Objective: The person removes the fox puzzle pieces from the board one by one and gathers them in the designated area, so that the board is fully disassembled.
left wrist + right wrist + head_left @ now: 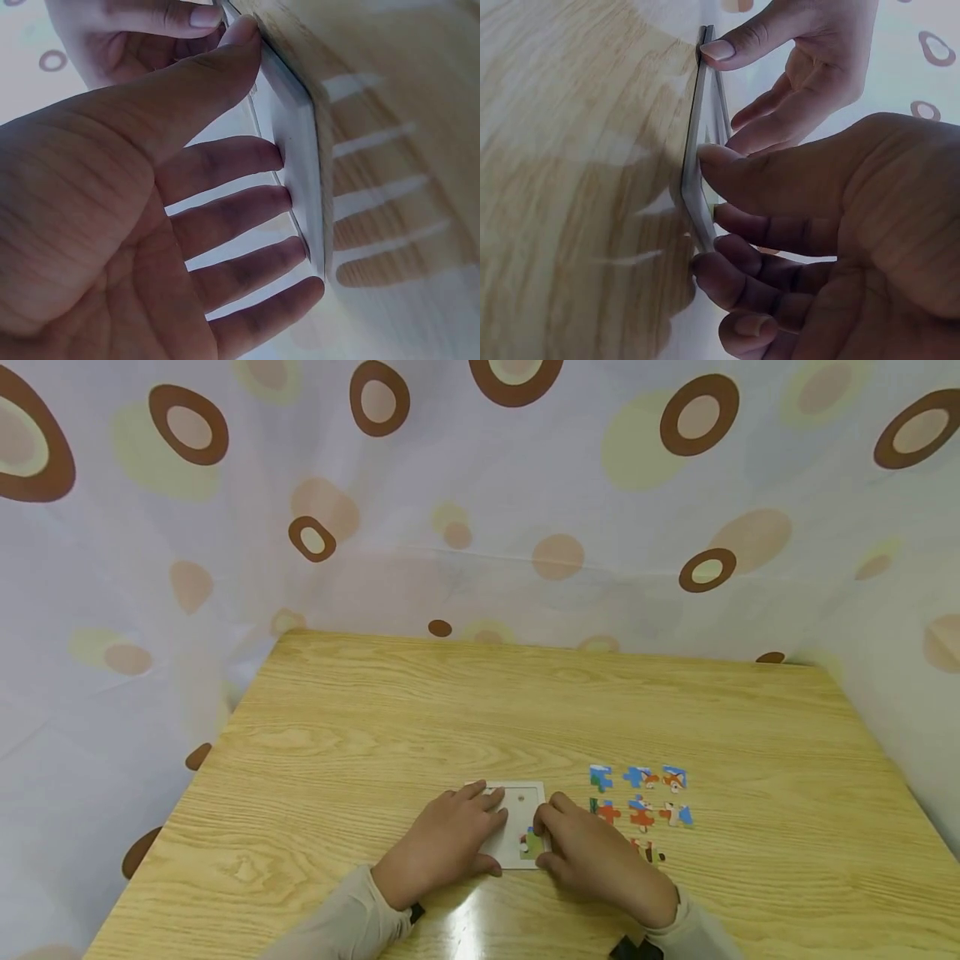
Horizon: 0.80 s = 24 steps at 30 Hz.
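Note:
A white puzzle tray (513, 852) with a thin dark outline lies near the table's front edge, between both hands. My left hand (453, 834) rests on its left part with straight, spread fingers; in the left wrist view the thumb (241, 31) touches the near edge. At the tray's lower right corner is a green jigsaw piece (532, 843) with a bit of red and white. The right hand (592, 853) curls over that corner, its thumb and index finger at the piece. In the right wrist view the right thumb (720, 156) lies at the tray's rim.
Right of the tray, several loose jigsaw pieces lie in rows, among them a blue one (600, 776), a fox-faced one (674, 778) and a partly hidden one (651, 852) beside the right hand. Behind the wooden table (420, 718) hangs a patterned cloth (495, 485).

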{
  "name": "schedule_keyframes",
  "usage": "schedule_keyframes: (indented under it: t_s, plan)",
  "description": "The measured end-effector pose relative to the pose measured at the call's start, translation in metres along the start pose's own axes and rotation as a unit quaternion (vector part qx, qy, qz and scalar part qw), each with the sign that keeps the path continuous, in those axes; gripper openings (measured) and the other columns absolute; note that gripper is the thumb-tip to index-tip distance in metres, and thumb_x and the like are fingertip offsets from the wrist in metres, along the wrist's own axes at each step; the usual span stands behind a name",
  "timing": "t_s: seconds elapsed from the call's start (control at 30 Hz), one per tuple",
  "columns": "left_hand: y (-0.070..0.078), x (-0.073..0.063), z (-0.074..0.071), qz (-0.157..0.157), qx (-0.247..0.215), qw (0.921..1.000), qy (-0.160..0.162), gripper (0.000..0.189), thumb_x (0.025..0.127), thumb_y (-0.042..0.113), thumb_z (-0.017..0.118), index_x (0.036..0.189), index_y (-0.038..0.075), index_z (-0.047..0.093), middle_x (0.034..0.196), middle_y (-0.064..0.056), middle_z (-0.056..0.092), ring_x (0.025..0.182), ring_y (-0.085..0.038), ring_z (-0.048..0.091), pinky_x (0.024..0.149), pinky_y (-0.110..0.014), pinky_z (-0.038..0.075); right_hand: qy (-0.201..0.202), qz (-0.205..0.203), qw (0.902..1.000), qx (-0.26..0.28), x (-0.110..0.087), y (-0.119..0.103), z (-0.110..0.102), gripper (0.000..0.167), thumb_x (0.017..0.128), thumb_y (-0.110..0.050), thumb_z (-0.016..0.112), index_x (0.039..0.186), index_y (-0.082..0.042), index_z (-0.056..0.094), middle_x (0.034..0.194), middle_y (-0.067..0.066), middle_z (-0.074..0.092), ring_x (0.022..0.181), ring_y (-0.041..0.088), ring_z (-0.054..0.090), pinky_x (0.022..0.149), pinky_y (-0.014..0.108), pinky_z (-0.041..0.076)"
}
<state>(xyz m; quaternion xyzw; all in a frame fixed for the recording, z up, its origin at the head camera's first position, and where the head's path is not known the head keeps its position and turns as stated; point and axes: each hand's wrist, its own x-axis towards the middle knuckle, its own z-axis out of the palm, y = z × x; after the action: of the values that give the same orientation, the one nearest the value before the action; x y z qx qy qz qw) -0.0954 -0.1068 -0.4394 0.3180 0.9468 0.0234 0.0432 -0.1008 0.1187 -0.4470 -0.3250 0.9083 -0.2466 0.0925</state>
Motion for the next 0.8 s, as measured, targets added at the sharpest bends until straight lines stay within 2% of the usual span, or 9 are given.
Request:
schedule_keyframes:
  t_s: [0.23,0.5,0.8]
  plan:
    - [0.0011,-0.0010,-0.0008,-0.001,0.008,1.0000,0.006,0.067,0.076,0.054,0.085,0.129,0.016,0.073,0.145,-0.006,0.061,0.135,-0.029,0.056,0.100,-0.044,0.053,0.003,0.011,0.9999,0.004,0.0012,0.0001,0.0024,0.024,0.087,-0.009,0.082,0.098,-0.010,0.061,0.093,-0.004,0.050,0.069,0.006,0.043,0.058,0.025,0.041]
    - [0.0025,-0.0012,-0.0012,-0.002,0.010,0.9999,0.004,0.066,0.077,0.054,0.084,0.130,0.015,0.072,0.145,-0.006,0.061,0.135,-0.030,0.055,0.100,-0.043,0.053,0.029,0.022,0.9992,0.017,0.0012,-0.0014,0.0056,0.028,0.085,-0.005,0.082,0.097,-0.011,0.058,0.090,-0.003,0.047,0.067,0.007,0.042,0.055,0.024,0.039]
    - [0.0021,-0.0008,-0.0006,-0.005,0.003,1.0000,-0.004,0.067,0.078,0.054,0.084,0.131,0.015,0.072,0.146,-0.006,0.060,0.137,-0.030,0.054,0.101,-0.044,0.052,0.061,0.018,0.9970,0.045,0.0029,-0.0001,0.0087,0.028,0.087,-0.012,0.084,0.093,-0.015,0.057,0.084,-0.007,0.044,0.068,0.004,0.041,0.057,0.024,0.037]
